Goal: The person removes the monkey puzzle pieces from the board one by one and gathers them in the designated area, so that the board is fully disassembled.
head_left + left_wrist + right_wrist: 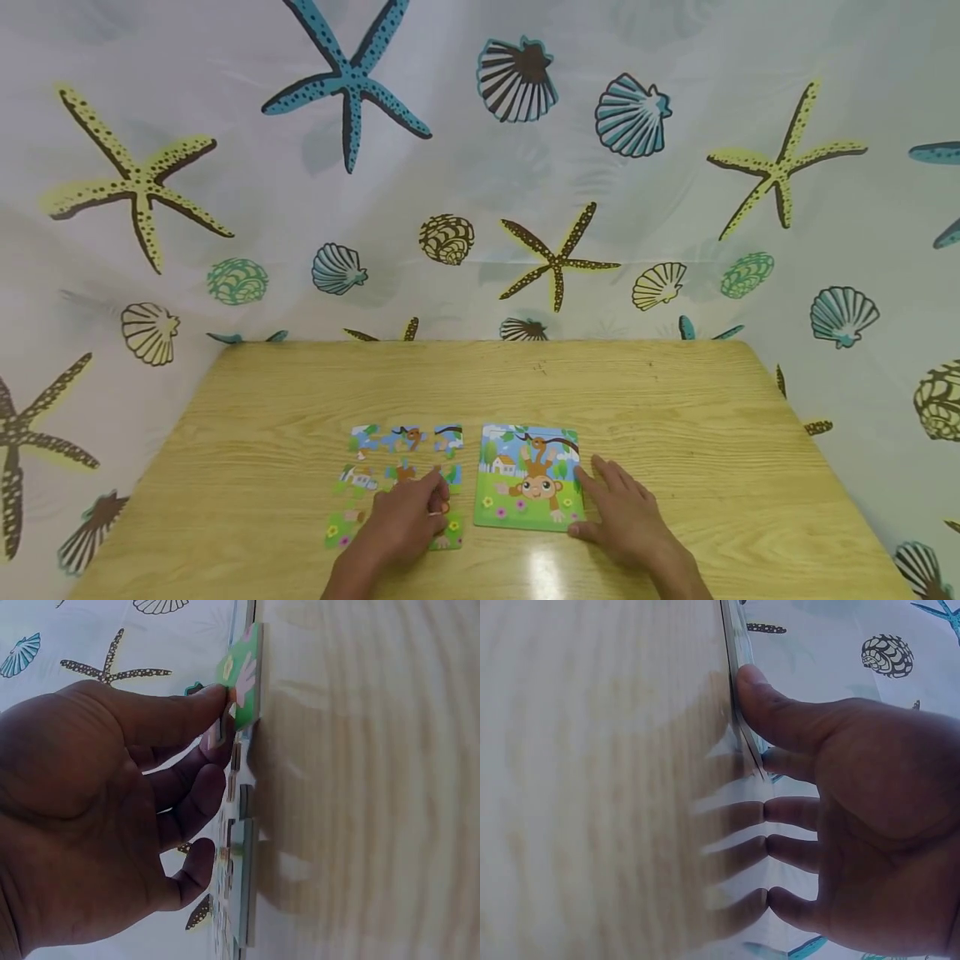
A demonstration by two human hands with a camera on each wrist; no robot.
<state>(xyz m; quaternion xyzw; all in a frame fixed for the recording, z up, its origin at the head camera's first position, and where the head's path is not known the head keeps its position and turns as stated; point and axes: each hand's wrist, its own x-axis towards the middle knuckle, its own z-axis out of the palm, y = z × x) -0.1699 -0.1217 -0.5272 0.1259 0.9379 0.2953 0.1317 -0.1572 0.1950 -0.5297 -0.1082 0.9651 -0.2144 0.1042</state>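
My left hand pinches a small puzzle piece between thumb and fingers, mostly hidden by them. Close by the thumb tip is a green piece with a pink paw. Around and beyond this hand lie several loose jigsaw pieces, spread in rows, some hidden beneath it. Just to their right lies a square monkey picture board, face up, with a house, trees and flowers. My right hand rests at the board's right edge, thumb by its lower corner and fingertips on the tabletop.
Both hands work over a light wooden table. Behind it and along its sides hangs a white cloth printed with starfish and shells. The table's back edge meets this cloth.
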